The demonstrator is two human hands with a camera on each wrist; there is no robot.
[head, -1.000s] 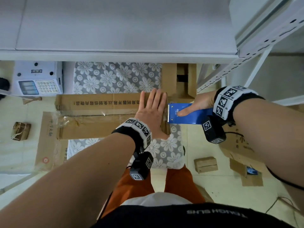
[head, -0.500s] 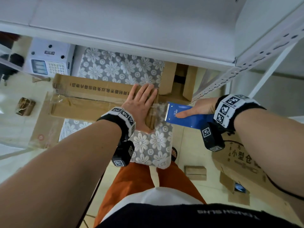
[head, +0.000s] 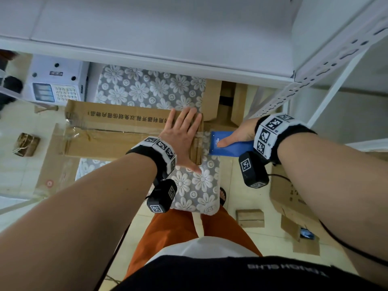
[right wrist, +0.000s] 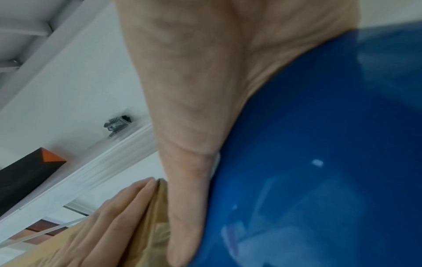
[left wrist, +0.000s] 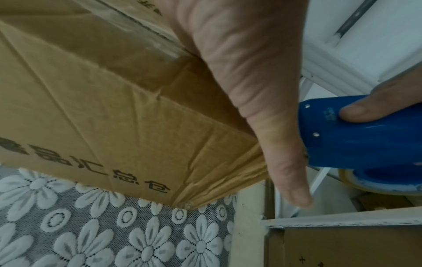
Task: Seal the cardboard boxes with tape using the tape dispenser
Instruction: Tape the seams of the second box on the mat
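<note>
A long brown cardboard box (head: pixel 117 131) with printed characters lies on a flowered cloth, clear tape shining along its top seam. My left hand (head: pixel 182 135) lies flat with straight fingers on the box's right end (left wrist: pixel 128 112), thumb hanging over the corner (left wrist: pixel 290 173). My right hand (head: pixel 237 135) grips the blue tape dispenser (head: pixel 231 143), thumb laid along its top, right at the box's right end. In the left wrist view the dispenser (left wrist: pixel 365 133) shows its tape roll (left wrist: pixel 356 182) underneath. The right wrist view is filled by the blue dispenser (right wrist: pixel 319 162) and my thumb (right wrist: pixel 182 162).
White metal shelving (head: pixel 315 76) overhangs the table and stands to the right. An open cardboard box (head: pixel 226 101) sits behind the dispenser. A white machine with a keypad (head: pixel 54 80) stands at far left. Small boxes (head: pixel 249 217) and flattened cardboard (head: pixel 294 202) lie on the floor.
The dispenser has closed in on the box's right end, close to my left hand. My head has tilted, shifting the whole scene. My left hand stays flat on the box.
</note>
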